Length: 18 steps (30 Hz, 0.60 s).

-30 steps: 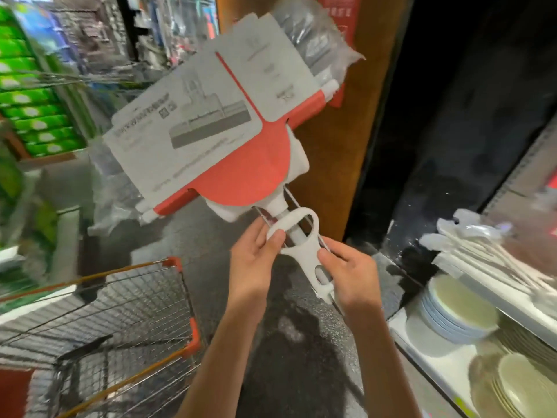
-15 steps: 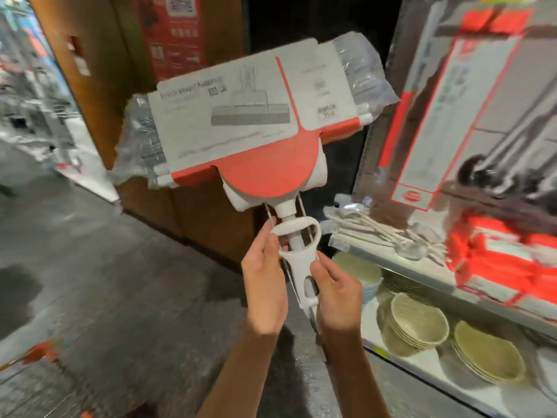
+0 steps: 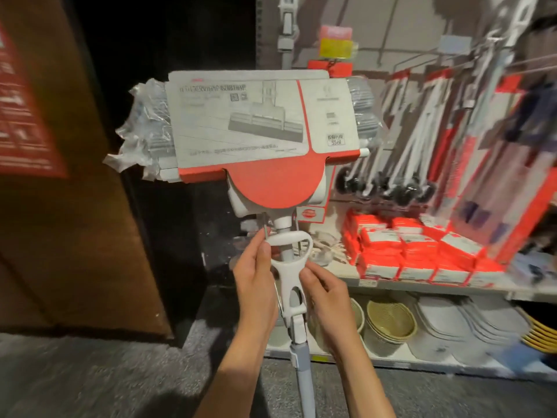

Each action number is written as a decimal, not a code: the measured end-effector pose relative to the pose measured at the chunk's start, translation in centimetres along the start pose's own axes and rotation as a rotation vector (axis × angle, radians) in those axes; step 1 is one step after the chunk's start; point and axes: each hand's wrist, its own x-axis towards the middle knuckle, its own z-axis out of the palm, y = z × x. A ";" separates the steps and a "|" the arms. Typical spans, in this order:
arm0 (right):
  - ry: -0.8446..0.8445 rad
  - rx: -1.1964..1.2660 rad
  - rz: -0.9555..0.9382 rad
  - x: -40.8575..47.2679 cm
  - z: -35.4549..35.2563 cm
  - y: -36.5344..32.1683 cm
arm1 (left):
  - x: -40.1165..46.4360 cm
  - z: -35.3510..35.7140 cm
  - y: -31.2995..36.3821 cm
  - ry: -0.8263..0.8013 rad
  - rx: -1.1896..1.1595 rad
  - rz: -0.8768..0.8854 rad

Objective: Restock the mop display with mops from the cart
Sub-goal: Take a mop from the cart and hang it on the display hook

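Note:
I hold a sponge mop (image 3: pixel 265 137) head-up in front of me. Its head wears a white and red cardboard sleeve, with clear plastic wrap sticking out at both ends. My left hand (image 3: pixel 256 279) grips the white squeeze lever (image 3: pixel 291 263) just under the head, thumb on its loop. My right hand (image 3: pixel 325 297) pinches the same lever lower down from the right. The grey pole (image 3: pixel 303 372) runs down between my forearms. The mop display (image 3: pixel 428 122) hangs behind and to the right, with several packaged mops on hooks.
A shelf (image 3: pixel 422 286) below the hanging mops carries stacked red and white boxes (image 3: pixel 416 251). The lower shelf holds baskets (image 3: pixel 388 324) and stacked plates (image 3: pixel 470 330). A brown wooden panel (image 3: pixel 60 206) with a red sign stands at left. Grey floor lies below.
I have turned right from the cart toward the display. The mop head has swung from tilted to level and upright. Both hands keep the same hold on the lever.

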 end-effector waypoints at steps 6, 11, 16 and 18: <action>0.111 -0.071 -0.153 1.8 -3.5 -3.7 | 0.9 4.1 -1.9 -0.182 0.000 -0.064; 0.191 -0.053 -0.228 3.1 -8.0 -6.2 | 0.8 9.3 -2.4 -0.287 -0.034 -0.091; 0.318 0.029 -0.274 4.3 -13.1 -8.0 | -0.1 15.9 -2.8 -0.389 -0.057 -0.088; 0.395 0.075 -0.309 4.9 -15.0 -9.0 | -0.8 19.0 -3.0 -0.411 -0.056 -0.053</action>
